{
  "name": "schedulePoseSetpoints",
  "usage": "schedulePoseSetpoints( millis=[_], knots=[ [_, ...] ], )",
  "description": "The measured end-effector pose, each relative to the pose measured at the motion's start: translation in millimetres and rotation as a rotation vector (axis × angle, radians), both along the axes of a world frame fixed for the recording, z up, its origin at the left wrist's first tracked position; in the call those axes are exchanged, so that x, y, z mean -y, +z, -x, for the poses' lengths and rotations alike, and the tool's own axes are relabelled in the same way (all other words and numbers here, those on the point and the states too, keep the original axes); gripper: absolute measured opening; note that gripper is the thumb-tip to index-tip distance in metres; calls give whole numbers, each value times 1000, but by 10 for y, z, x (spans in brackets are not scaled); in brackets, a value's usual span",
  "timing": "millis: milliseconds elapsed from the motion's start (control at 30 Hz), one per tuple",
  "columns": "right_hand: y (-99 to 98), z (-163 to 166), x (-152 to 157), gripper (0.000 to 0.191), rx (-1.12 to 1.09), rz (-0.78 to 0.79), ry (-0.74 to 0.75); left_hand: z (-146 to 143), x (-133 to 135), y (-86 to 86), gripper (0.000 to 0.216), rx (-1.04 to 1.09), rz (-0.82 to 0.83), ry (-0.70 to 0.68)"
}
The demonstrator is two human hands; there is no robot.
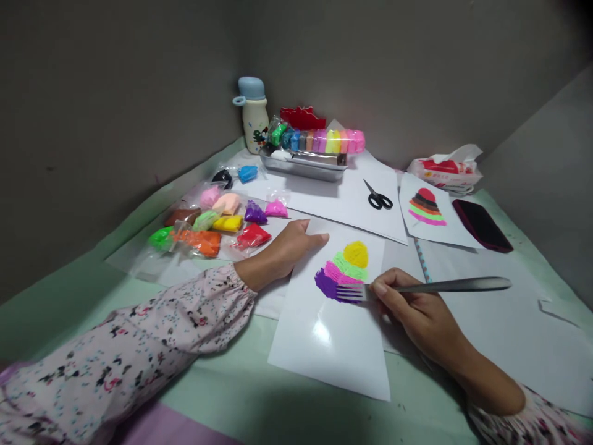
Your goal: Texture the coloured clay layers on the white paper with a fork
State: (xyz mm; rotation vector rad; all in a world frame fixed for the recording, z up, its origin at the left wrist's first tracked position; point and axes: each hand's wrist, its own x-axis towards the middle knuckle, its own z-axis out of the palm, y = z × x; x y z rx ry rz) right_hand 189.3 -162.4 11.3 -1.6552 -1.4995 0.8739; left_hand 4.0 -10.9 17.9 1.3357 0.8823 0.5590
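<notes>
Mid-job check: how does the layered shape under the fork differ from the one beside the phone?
Top: the near shape has yellow, the far shape red.
Bottom: the near shape is purple, the far shape pink.
Contact: the right hand holds the fork with its tines over the near shape's lower part; nothing covers the far shape, beside the phone.
Shared: both include green and pink bands.

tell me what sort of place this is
Probably a craft table set up indoors, judging by the small bags of bright, clay-like material, the black-handled scissors and the yellow-topped layered picture.
</notes>
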Motion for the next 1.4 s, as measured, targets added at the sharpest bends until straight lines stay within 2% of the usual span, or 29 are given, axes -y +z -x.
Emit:
schedulePoseSetpoints(
  millis=[167,333,633,767,900,1067,1400],
  knots=[
    [0,-13,-11,27,-1,26,-10,5,-10,-28,21,-6,-26,7],
    [-6,-94,-8,25,-12,24,-35,8,-12,-25,23,-16,15,5],
    [-5,-119,6,25,-40,-66,-84,23,11,11,24,-86,-77,120],
    [12,-32,17,24,-29,-13,-11,7,36,38,20,-43,-46,46],
    [16,-13,9,26,-1,15,44,-5,34,44,19,-46,-40,60],
    [2,-79,-9,23,-19,17,-2,2,2,-8,22,-42,-4,44],
    [-29,-194,-10,23,-73,-53,-113,39,-18,-20,30,-105,-26,134]
  ],
)
